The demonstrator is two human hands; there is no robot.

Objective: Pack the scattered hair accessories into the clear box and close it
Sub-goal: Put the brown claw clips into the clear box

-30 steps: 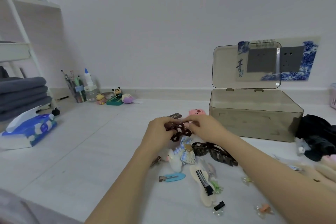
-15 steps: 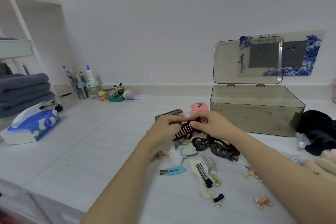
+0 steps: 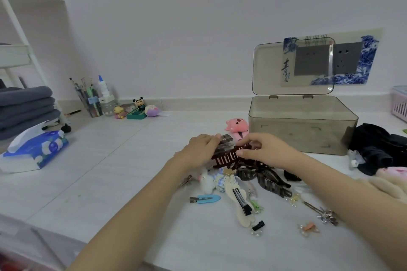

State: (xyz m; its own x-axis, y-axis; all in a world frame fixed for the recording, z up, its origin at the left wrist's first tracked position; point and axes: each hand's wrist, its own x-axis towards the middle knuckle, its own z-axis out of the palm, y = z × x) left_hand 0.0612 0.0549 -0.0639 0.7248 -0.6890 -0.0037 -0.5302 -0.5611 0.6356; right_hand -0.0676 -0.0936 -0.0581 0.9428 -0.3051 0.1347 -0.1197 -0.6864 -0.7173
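Note:
Both hands hold a dark brown claw clip [image 3: 226, 158] just above the pile of hair accessories. My left hand [image 3: 201, 149] grips its left end and my right hand [image 3: 264, 149] pinches its right end. Under them lie a second dark claw clip [image 3: 272, 182], a blue snap clip [image 3: 206, 199], a cream clip with a black bar [image 3: 241, 204], a plush bunny clip [image 3: 207, 181] and several tiny clips. A pink plush clip [image 3: 236, 126] lies beside the clear smoky box [image 3: 301, 130]. The box stands at the back right with its lid [image 3: 293, 66] upright.
A black cloth heap [image 3: 378, 147] and a beige plush [image 3: 389, 185] lie at the right. A blue tissue pack [image 3: 33, 149], folded grey towels [image 3: 24, 108], a pen cup [image 3: 91, 101] and small figurines [image 3: 137, 109] sit at the left and back. A pink basket [image 3: 399, 103] is far right.
The brown claw clip has turned in my hands so its teeth face me, and both hands have dropped slightly towards the pile. The camera has tilted a little.

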